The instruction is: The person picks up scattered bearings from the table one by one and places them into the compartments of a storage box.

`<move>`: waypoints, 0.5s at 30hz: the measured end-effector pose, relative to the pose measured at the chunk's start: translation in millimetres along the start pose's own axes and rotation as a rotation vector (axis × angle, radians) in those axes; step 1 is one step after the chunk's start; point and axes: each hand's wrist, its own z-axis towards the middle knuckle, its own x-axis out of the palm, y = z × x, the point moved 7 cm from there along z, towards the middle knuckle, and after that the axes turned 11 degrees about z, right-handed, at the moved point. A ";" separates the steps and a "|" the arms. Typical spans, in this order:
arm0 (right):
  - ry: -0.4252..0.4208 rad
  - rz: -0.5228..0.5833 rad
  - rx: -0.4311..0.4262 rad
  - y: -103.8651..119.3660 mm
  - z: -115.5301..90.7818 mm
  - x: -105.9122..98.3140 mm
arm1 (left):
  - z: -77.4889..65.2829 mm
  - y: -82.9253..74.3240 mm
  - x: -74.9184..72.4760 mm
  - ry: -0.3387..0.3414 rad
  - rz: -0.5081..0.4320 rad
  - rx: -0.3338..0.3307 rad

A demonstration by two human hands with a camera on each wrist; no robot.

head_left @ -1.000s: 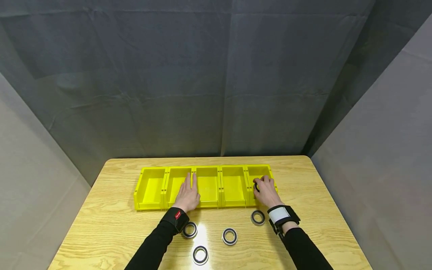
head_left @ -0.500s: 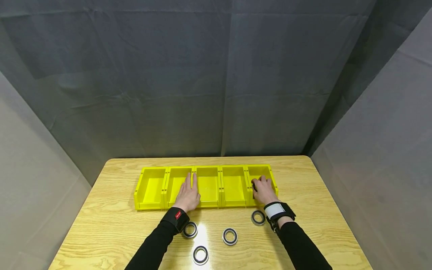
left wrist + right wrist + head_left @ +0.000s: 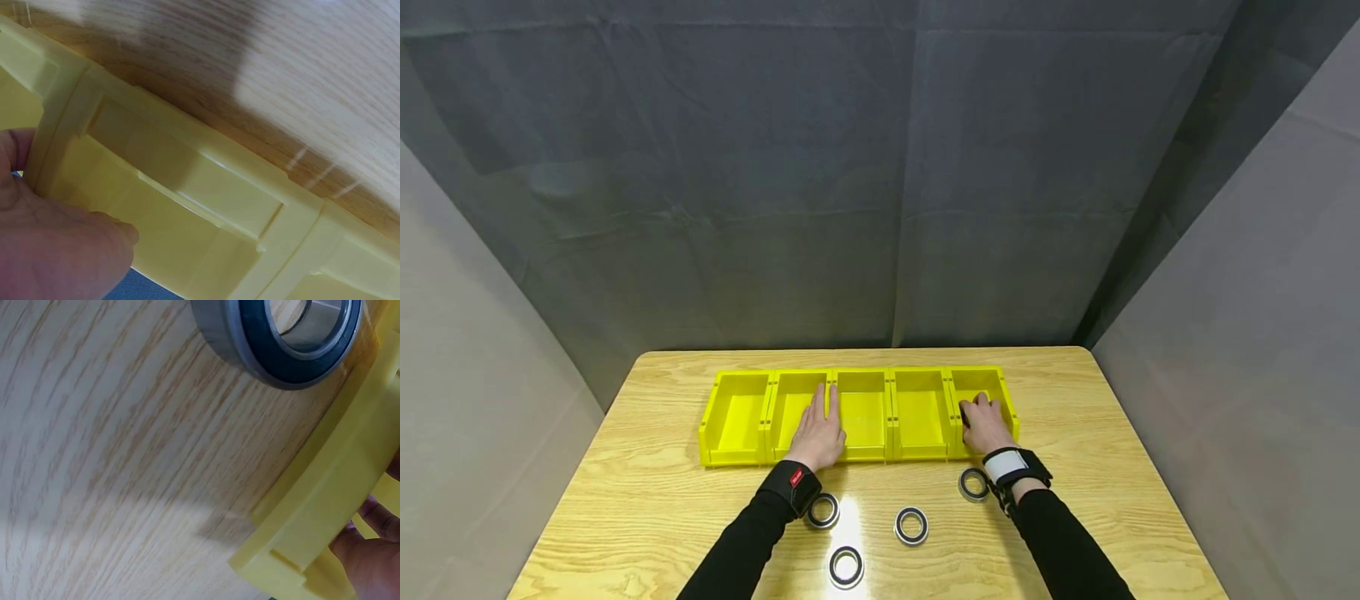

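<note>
A row of joined yellow bins stands on the wooden table. My left hand rests with straight fingers over the divider between the second and third bins from the left. Its thumb reaches into a bin in the left wrist view. At the rightmost bin my right hand reaches inside with curled fingers. It grips a ball bearing, of which only a dark edge shows beside the fingers. In the right wrist view the bin's front wall hides most of that hand.
One bearing lies in front of the rightmost bin, near my right wrist. Another bearing lies mid-table, and a third nearer the front. A further bearing lies beside my left wrist. Grey curtains surround the table.
My right hand has shifted slightly left and lower into the rightmost bin, and less of its bearing shows. The left hand and the bearings on the table have stayed put.
</note>
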 end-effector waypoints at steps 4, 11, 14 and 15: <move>0.016 0.005 0.028 -1.3 1.1 2.7 | 0.0 0.5 0.4 0.000 -0.005 0.000; 0.034 -0.002 0.034 0.9 1.9 3.4 | -0.6 -0.5 -0.6 -0.013 -0.019 0.006; 0.029 -0.007 0.023 1.8 1.5 3.1 | -1.2 -0.6 -1.0 -0.014 -0.013 0.006; 0.026 -0.007 0.021 2.1 1.3 2.7 | -1.3 -0.6 -1.4 -0.016 -0.015 0.006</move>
